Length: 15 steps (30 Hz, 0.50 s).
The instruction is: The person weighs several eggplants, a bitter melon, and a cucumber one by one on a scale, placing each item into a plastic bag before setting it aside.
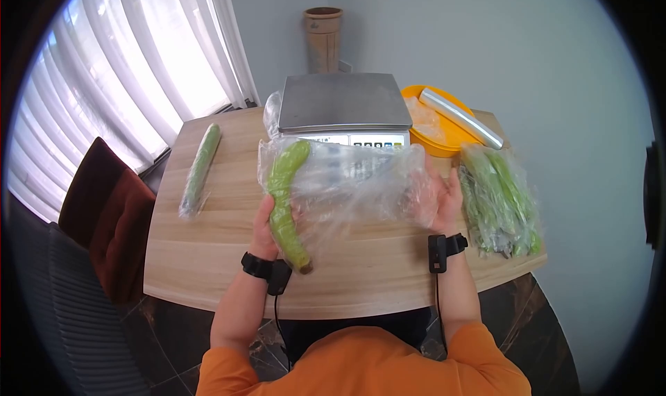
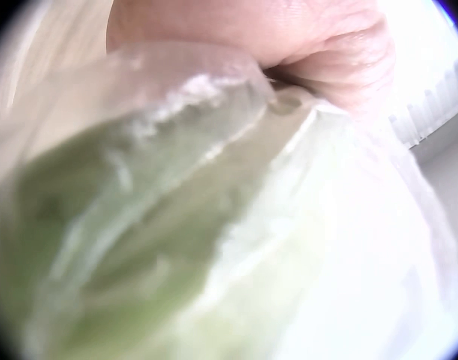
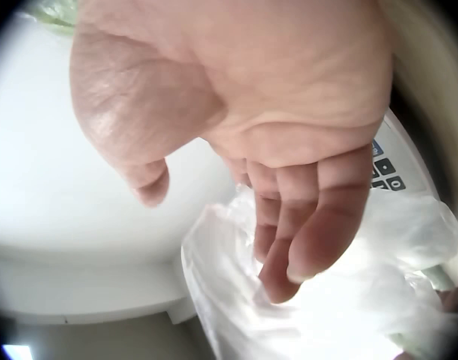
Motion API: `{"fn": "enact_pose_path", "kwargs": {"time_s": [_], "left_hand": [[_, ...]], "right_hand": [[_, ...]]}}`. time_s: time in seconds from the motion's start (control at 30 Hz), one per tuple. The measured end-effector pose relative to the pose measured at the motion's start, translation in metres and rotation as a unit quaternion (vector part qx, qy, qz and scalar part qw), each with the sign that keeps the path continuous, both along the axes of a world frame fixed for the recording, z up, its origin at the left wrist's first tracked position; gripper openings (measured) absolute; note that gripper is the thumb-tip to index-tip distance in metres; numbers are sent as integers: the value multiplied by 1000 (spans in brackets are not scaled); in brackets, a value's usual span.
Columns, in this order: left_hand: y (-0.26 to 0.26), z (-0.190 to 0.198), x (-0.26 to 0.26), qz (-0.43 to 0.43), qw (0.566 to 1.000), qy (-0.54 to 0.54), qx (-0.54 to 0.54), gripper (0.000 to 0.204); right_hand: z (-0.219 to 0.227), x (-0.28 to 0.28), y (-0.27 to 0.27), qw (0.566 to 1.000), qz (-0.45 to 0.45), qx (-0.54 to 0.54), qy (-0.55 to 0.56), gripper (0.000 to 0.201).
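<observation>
A long, curved light-green vegetable (image 1: 282, 195) lies along the left end of a clear plastic bag (image 1: 361, 195), tilted over the table in front of the scale. My left hand (image 1: 263, 231) grips it from the left through the plastic; most of those fingers are hidden behind it. In the left wrist view, crinkled film covers the green skin close below the hand (image 2: 251, 30). At the bag's other end is my right hand (image 1: 447, 201), its thumb standing apart. The right wrist view shows its relaxed fingers (image 3: 330, 217) against the loose plastic, not pinching it.
Behind the bag stands a scale (image 1: 347, 104) with a steel platform. To its right, an orange basin (image 1: 444, 146) holds plastic film, with a film roll (image 1: 461, 118) across it. Bagged green vegetables (image 1: 499, 201) lie at the right edge, a wrapped long green vegetable (image 1: 201, 167) at left.
</observation>
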<state>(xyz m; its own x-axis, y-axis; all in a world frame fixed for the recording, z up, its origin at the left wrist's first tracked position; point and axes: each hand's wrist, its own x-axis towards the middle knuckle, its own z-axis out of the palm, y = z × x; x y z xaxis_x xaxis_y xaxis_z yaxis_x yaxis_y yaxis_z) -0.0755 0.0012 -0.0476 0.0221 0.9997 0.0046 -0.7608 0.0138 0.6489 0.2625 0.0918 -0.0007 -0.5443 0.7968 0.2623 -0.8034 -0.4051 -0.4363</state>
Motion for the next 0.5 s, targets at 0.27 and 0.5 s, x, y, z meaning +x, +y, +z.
{"fn": "enact_pose_path", "kwargs": {"time_s": [0.27, 0.5], "left_hand": [[1, 2, 4, 7, 1000, -10, -23, 47], [1, 12, 1, 10, 997, -66, 31, 46]], "right_hand": [[1, -11, 2, 982, -160, -81, -51, 46], [-24, -3, 10, 987, -97, 5, -131, 46]]}}
